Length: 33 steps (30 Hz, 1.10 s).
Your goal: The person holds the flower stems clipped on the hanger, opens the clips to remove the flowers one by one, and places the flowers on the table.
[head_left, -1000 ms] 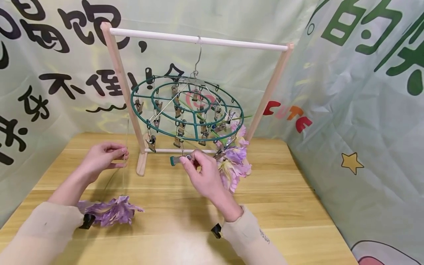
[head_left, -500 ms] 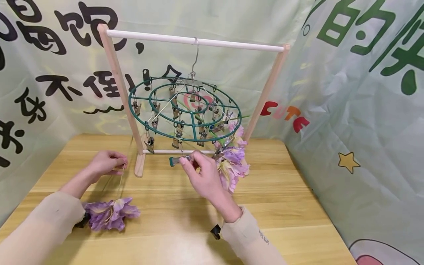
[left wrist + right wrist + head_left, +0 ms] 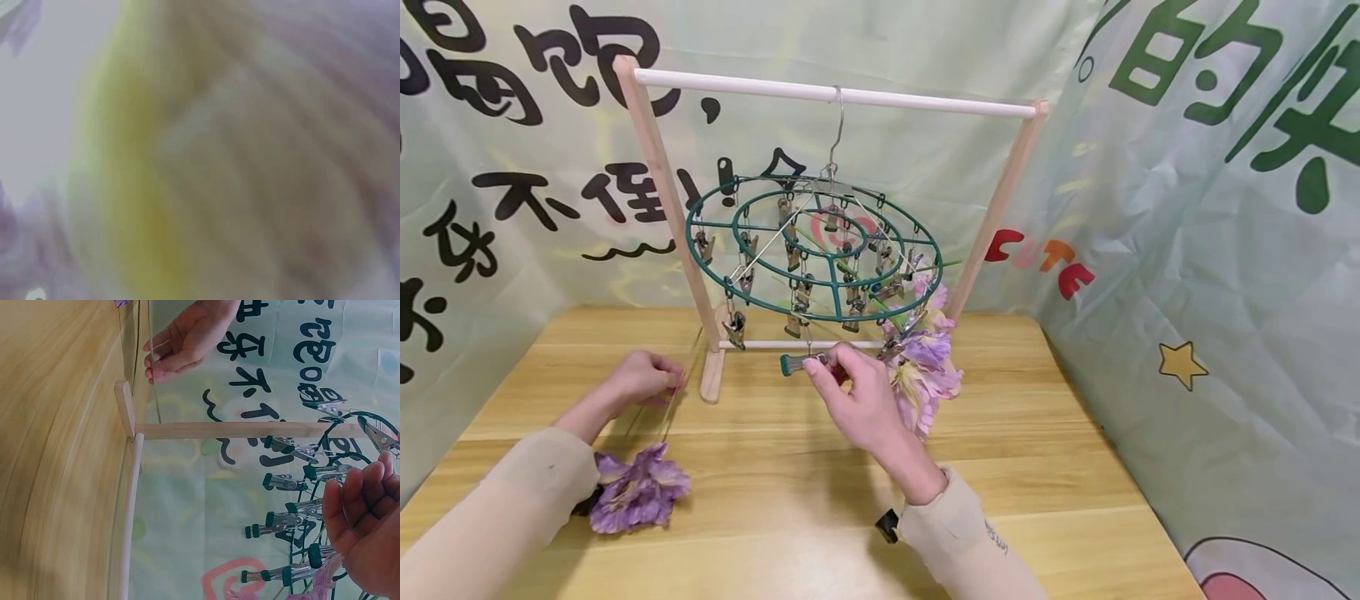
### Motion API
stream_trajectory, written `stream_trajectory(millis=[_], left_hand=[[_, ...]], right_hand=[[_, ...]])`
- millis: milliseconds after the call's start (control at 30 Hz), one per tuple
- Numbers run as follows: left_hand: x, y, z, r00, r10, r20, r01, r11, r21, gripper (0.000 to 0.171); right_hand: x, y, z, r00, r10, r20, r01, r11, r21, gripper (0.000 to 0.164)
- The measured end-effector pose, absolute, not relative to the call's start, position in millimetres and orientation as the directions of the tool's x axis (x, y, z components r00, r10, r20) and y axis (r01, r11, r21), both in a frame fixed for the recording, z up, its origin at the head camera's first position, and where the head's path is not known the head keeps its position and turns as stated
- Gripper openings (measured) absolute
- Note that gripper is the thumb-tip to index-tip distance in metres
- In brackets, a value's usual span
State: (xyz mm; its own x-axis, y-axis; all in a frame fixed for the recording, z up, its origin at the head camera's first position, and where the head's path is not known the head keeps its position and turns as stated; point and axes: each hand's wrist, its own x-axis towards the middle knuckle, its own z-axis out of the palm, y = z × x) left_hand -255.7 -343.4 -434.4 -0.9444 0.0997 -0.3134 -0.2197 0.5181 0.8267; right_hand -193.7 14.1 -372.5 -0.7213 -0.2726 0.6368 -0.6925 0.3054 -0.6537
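Observation:
My left hand [image 3: 643, 379] pinches the thin stem [image 3: 672, 408] of a purple artificial flower [image 3: 638, 490], whose head hangs down by my left sleeve. Blurred petals [image 3: 269, 162] fill the left wrist view. With thumb and fingers my right hand [image 3: 861, 400] grips the handle end of a metal clip [image 3: 793, 364] with green tips, which hangs by a chain from the front of a green round drying rack [image 3: 838, 287]. In the right wrist view that clip [image 3: 375, 432] is beside my fingertips. Whether its jaws are parted is hard to see.
The rack hangs by a hook [image 3: 840, 125] from the white rod [image 3: 925, 103] of a wooden stand [image 3: 655, 158]. Several more clips [image 3: 735, 327] dangle from its rings. Pinkish-purple flowers [image 3: 925, 358] hang at its right side. A printed cloth [image 3: 1150, 250] surrounds the wooden table [image 3: 1000, 467].
My left hand has moved down with the stem, which tilts over. The flower head has shifted slightly lower and left. My right hand keeps its grip on the clip.

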Motion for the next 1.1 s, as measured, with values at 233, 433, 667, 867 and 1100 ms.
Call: stream_trajectory(millis=[233, 433, 667, 867, 1100], left_hand=[[-255.4, -344.9, -438.4, -0.944, 0.116, -0.31, -0.208, 0.52, 0.828, 0.031], [-257.8, -347.4, -445.6, -0.945, 0.124, -0.301, -0.193, 0.531, 0.825, 0.025], [-257.3, -351.2, -453.3, -0.942, 0.136, -0.308, -0.179, 0.572, 0.8, 0.02], [-257.7, -351.3, -456.4, -0.947, 0.143, -0.289, -0.148, 0.604, 0.783, 0.02], [-260.6, -349.8, -453.0, -0.948, 0.154, -0.278, -0.127, 0.619, 0.775, 0.018]], right_hand=[[-193.6, 14.8, -372.2, -0.722, -0.269, 0.638, -0.692, 0.308, -0.653, 0.025], [-194.1, 15.0, -372.6, -0.726, -0.267, 0.634, -0.687, 0.315, -0.654, 0.025], [-193.2, 13.8, -374.4, -0.726, -0.272, 0.632, -0.687, 0.313, -0.656, 0.026], [-192.2, 13.9, -374.2, -0.742, -0.272, 0.613, -0.67, 0.325, -0.667, 0.026], [-191.4, 14.1, -372.9, -0.752, -0.268, 0.602, -0.659, 0.325, -0.679, 0.025]])
